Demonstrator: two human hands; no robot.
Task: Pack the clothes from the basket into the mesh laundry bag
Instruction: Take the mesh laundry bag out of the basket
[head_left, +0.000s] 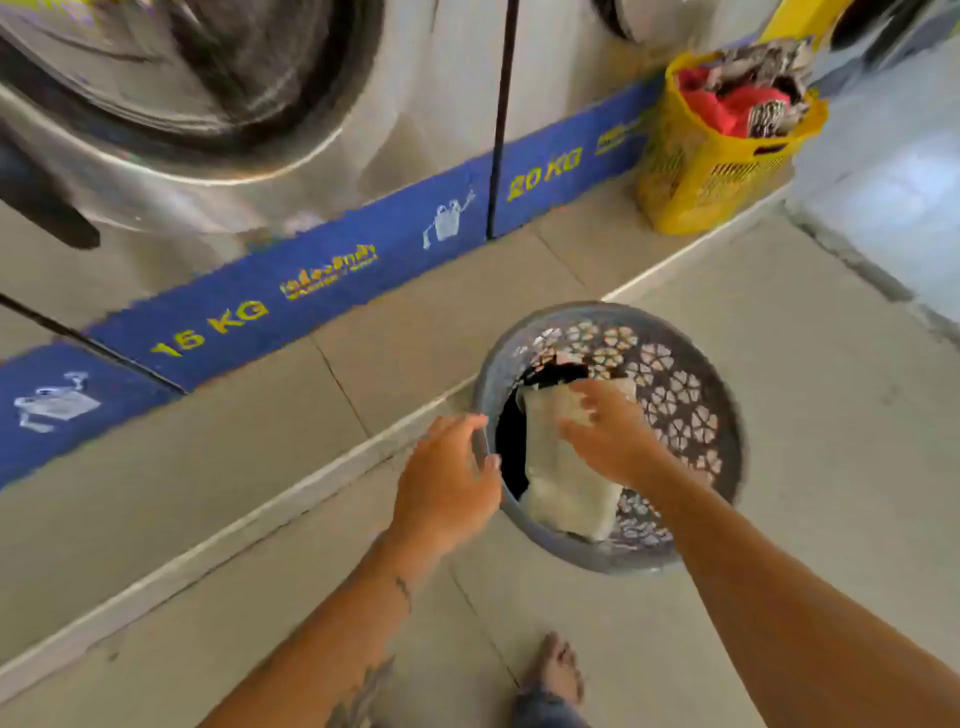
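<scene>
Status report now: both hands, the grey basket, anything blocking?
Left hand gripping grey basket rim. Right hand on white cloth inside basket, grip unclear. Mesh bag not in view. Nothing blocking.

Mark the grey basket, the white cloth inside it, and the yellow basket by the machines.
grey basket (685, 410): head view, perforated inner wall.
white cloth (566, 483): head view, middle of the fabric.
yellow basket (691, 171): head view, front wall.
</scene>
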